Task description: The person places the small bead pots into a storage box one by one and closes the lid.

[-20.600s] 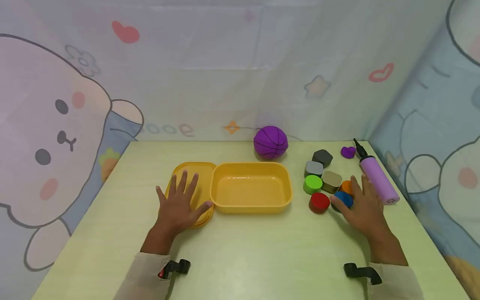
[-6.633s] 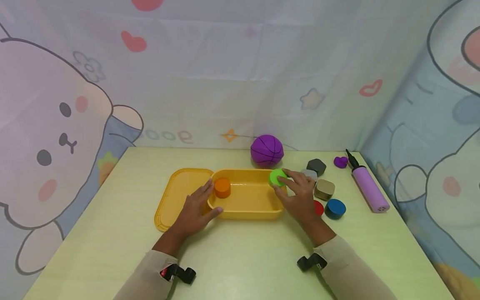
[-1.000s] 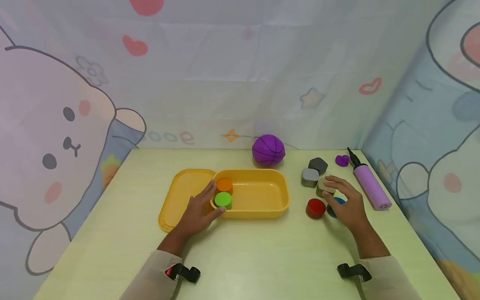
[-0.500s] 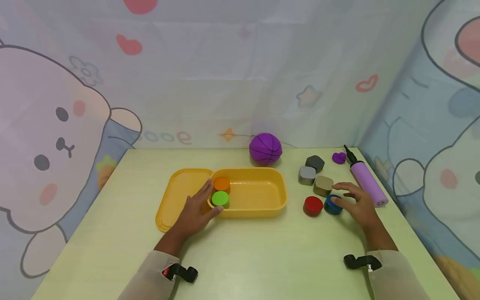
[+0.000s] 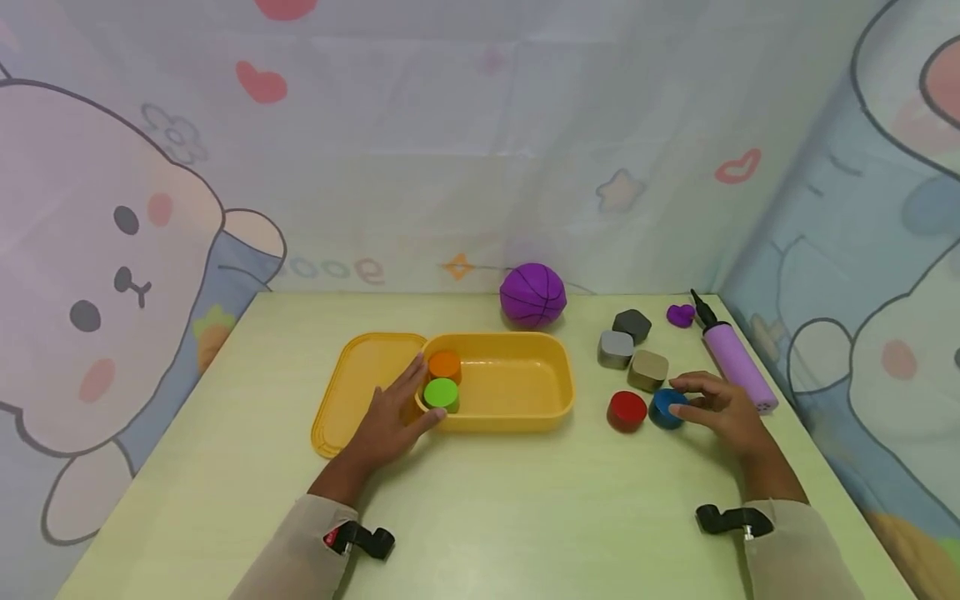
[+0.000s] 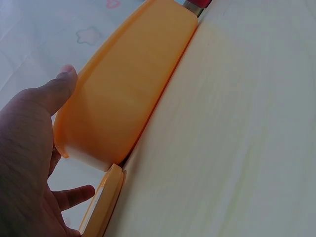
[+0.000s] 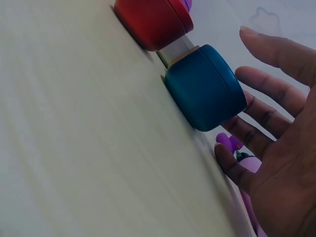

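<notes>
A yellow plastic box (image 5: 517, 383) stands mid-table with an orange round tin (image 5: 446, 367) and a green round tin (image 5: 442, 395) at its left end. My left hand (image 5: 386, 425) rests against that end, fingers spread along it and thumb at the near rim, also visible in the left wrist view. At the right, my right hand (image 5: 723, 408) is beside a blue round tin (image 5: 666, 410), its fingertips right at the tin's edge. The right wrist view shows those fingers loosely bent around the tin's far side, thumb apart. A red round tin (image 5: 627, 412) stands just left of the blue one.
A tan tin (image 5: 648, 370), a silver tin (image 5: 616, 349) and a dark grey tin (image 5: 632, 326) stand behind. The yellow lid (image 5: 360, 383) lies left of the box. A purple ball (image 5: 533, 296), a purple heart (image 5: 681, 315) and a lilac hand pump (image 5: 738, 362) are further back.
My right hand has moved from over the tan tin down and right to the blue tin. My left hand stays at the box. Earlier, the orange and green tins came into the box.
</notes>
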Motion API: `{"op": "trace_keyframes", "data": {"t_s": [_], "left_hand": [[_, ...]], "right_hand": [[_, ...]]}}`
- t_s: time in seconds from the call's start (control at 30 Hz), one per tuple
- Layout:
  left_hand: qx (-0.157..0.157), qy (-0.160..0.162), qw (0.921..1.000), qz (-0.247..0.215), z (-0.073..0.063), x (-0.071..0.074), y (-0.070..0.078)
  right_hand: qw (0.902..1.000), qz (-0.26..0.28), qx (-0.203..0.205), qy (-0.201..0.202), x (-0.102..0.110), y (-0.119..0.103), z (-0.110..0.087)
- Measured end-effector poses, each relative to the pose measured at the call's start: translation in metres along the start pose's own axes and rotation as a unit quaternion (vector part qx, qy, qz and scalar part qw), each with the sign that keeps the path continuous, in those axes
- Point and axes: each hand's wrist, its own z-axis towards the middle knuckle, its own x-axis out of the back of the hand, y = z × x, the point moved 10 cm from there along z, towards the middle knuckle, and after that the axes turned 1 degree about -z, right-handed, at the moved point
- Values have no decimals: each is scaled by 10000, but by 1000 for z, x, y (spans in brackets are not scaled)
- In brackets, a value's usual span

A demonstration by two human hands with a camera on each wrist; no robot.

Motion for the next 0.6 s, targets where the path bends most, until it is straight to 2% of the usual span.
{"op": "trace_keyframes", "data": {"t_s": [0.2, 0.37, 0.6], "left_hand": [[27, 29, 9999, 131, -4, 3, -1], [15, 36, 10000, -63, -8, 4, 2], [74, -20, 9999, -106, -3, 4, 3]], "right_hand": [[9995, 121, 11, -295, -4, 5, -3], [9986, -1, -124, -523, -4, 8, -7], [9975, 64, -200, -667, -3, 5, -8]]}}
